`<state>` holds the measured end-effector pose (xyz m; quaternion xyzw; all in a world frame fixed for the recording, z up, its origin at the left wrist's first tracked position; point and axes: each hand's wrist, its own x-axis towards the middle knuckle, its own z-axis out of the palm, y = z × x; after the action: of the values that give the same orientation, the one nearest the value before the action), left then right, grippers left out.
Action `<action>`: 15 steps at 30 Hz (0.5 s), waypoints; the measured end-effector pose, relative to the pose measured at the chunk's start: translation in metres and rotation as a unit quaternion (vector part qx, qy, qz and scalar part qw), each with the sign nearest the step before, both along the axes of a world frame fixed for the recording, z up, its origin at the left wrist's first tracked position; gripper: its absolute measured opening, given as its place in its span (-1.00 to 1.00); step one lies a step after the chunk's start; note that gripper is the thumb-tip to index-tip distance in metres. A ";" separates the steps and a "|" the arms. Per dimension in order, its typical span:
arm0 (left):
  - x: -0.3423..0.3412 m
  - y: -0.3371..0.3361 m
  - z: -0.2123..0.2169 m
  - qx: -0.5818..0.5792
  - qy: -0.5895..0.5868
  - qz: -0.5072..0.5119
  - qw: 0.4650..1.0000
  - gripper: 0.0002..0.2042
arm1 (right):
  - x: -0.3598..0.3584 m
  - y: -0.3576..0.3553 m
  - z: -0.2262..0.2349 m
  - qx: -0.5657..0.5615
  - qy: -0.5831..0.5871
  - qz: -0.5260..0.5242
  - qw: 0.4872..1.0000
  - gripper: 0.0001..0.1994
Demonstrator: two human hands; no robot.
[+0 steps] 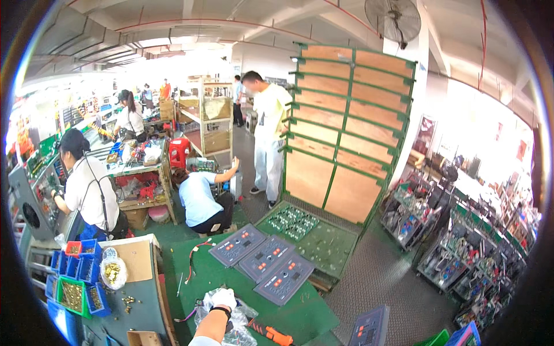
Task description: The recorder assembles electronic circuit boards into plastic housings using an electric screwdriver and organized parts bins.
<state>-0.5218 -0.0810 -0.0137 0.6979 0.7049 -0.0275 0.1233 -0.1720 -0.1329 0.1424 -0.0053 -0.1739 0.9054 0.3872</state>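
My left hand point(224, 298), in a white glove with a black wristband, comes up from the lower edge and closes on a crumpled clear plastic bag point(242, 314) on the green table point(300, 317). Just right of the bag lies an orange and black hand tool point(271, 333). Beyond the hand, three grey control panels with red displays point(266, 258) lie side by side on the green surface. A thin red cable point(193, 256) loops to their left. My right hand is not in view.
Blue and green bins of small brass parts point(75, 277) and a bag of brass parts point(113, 271) sit at left. Ahead, a person crouches point(199, 199); another stands point(268, 132) by a tall green-framed plywood cart point(346, 127). A seated person point(86, 190) works at left. Loaded racks point(450, 254) stand at right.
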 end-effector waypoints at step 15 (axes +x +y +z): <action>0.011 -0.008 0.039 0.061 -0.079 0.032 0.995 -0.77 | 0.031 -0.044 -0.054 -0.051 -0.008 -0.025 0.998 -0.73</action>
<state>-0.5112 -0.0889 0.0251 0.6814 0.7152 0.0744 0.1363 -0.1407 -0.1764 0.0882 -0.0363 -0.1307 0.9031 0.4074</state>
